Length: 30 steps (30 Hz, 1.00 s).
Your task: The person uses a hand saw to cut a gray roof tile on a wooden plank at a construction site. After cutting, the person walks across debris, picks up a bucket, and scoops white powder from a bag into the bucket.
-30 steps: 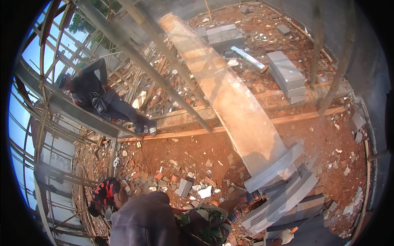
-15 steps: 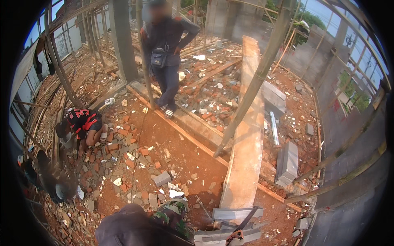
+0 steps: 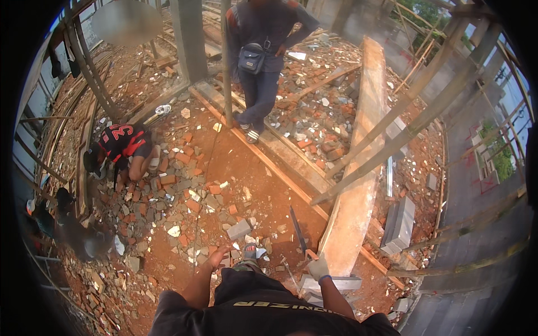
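My right hand (image 3: 319, 269), in what looks like a pale glove with a blue band at the wrist, is closed around the orange handle of a handsaw (image 3: 297, 228). The saw's dark blade points up and away, over the red soil beside the long plank (image 3: 353, 213). Light grey blocks (image 3: 343, 283) lie just under and beside this hand. My left hand (image 3: 219, 256) is bare and held out to the left with its fingers apart, nothing in it. Below it are broken bricks and my sandalled foot (image 3: 250, 252).
A standing person (image 3: 258, 73) with a waist pouch is ahead, and another person (image 3: 126, 148) crouches in rubble at left. Slanting bamboo poles (image 3: 386, 140) cross above the plank. A timber beam (image 3: 274, 163) runs across the soil. More grey blocks (image 3: 399, 224) stand at right.
The handsaw lay on the grey blocks near my feet; now my right hand holds it, blade raised. I have straightened up, and both hands and forearms have come into view.
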Each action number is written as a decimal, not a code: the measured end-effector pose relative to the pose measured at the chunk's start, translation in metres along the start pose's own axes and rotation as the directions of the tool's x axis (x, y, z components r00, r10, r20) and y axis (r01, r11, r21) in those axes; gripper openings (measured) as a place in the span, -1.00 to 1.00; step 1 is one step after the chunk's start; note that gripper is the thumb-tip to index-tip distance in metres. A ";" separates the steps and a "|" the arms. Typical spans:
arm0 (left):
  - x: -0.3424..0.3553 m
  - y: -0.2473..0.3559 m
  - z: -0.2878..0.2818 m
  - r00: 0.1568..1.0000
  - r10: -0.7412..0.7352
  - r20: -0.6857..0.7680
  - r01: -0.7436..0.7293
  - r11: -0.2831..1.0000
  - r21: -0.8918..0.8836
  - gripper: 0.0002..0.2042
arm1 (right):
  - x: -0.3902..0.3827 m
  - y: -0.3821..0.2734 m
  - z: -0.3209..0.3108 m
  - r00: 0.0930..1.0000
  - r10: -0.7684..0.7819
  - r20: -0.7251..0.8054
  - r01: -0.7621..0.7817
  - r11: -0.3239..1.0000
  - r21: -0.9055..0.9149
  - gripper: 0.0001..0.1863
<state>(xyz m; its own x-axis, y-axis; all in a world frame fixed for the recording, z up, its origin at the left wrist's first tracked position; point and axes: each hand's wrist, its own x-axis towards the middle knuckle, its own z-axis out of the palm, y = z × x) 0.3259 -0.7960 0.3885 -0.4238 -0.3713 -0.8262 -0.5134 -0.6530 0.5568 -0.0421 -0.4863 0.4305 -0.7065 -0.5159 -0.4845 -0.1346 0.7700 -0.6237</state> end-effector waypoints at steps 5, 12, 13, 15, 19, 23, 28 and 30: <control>0.003 -0.102 -0.037 0.953 -0.276 0.120 0.257 0.954 0.152 -0.31 | 0.023 -0.066 -0.007 0.988 0.017 -0.151 -0.044 0.983 -0.176 -0.69; 0.044 -0.030 -0.037 0.925 -0.379 0.026 0.372 0.919 0.130 -0.29 | 0.063 -0.114 -0.015 0.919 0.276 -0.281 -0.292 0.956 -0.015 -0.72; 0.063 -0.006 -0.036 0.928 -0.372 0.019 0.368 0.924 0.108 -0.28 | 0.075 -0.120 -0.016 0.904 0.332 -0.269 -0.340 0.940 0.017 -0.70; 0.101 0.050 -0.034 0.934 -0.357 -0.007 0.357 0.933 0.050 -0.28 | 0.107 -0.132 -0.022 0.907 0.277 -0.317 -0.290 0.957 0.007 -0.69; 0.173 0.185 -0.024 0.943 -0.317 -0.103 0.285 0.927 -0.242 -0.30 | 0.191 -0.162 -0.046 0.925 0.303 -0.228 -0.296 0.953 0.065 -0.64; 0.229 0.312 -0.006 0.945 -0.226 -0.238 0.191 0.968 -0.162 -0.35 | 0.291 -0.199 -0.087 0.946 0.312 -0.088 -0.283 0.927 0.245 -0.59; 0.269 0.402 0.035 0.903 -0.310 -0.298 0.296 0.951 -0.094 -0.40 | 0.419 -0.244 -0.154 0.960 0.195 -0.201 -0.211 0.975 -0.064 -0.63; 0.280 0.426 0.058 0.934 -0.241 -0.264 0.246 0.969 -0.014 -0.40 | 0.470 -0.259 -0.183 0.946 0.150 -0.286 -0.192 0.973 -0.124 -0.62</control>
<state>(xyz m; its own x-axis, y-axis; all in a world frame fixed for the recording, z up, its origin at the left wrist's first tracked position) -0.0546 -1.1402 0.3998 -0.0753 -0.3639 -0.9284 -0.5912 -0.7335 0.3355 -0.4665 -0.8595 0.4765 -0.8874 -0.2653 -0.3771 -0.0816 0.8953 -0.4379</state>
